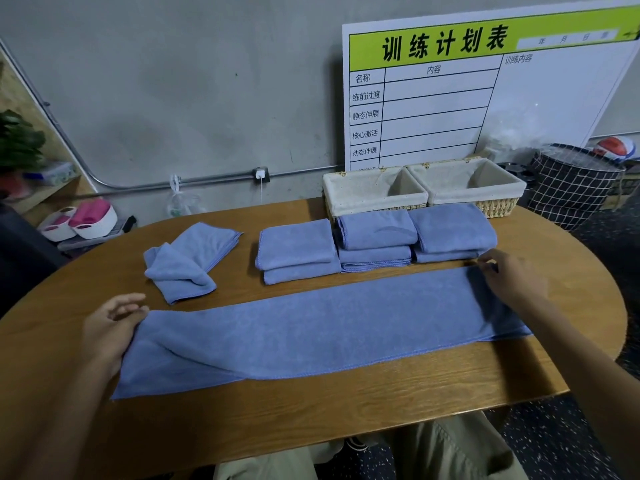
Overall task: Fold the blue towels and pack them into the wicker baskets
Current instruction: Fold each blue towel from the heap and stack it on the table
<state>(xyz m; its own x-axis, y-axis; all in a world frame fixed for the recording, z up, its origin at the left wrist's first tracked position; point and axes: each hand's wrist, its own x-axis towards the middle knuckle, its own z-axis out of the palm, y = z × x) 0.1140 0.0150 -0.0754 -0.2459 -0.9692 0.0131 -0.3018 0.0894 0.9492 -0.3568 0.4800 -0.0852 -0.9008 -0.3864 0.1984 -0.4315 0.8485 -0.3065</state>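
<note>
Head view, looking down on a wooden table (381, 386) with rounded ends. Across the middle, one long blue towel (311, 327), folded lengthwise into a strip and lying flat, running from near left to far right. At its left end, the left hand (110, 327), fingers curled round the towel's far corner, gripping the cloth. At its right end, the right hand (509, 275), fingertips pinching the far corner of the strip, palm resting over the cloth.

Behind the strip, a row of folded towels: one stack of two (298, 251), a second stack of two (375, 239) just beside it, a third stack of two (452, 233) touching the second. Further left and apart from the row, a loosely folded towel (188, 261), lying askew with a flap turned over.

At the far edge of the table, two wicker baskets with pale cloth liners, side by side and touching: the left basket (374, 195) and the right basket (474, 187). No towel inside either.

Against the grey wall behind the baskets, a white board (485, 98) with a green header and printed Chinese characters. To the right of the table, a dark checked fabric bin (575, 188). At far left, white tubs with pink contents (86, 220) and a green plant (19, 140).
</note>
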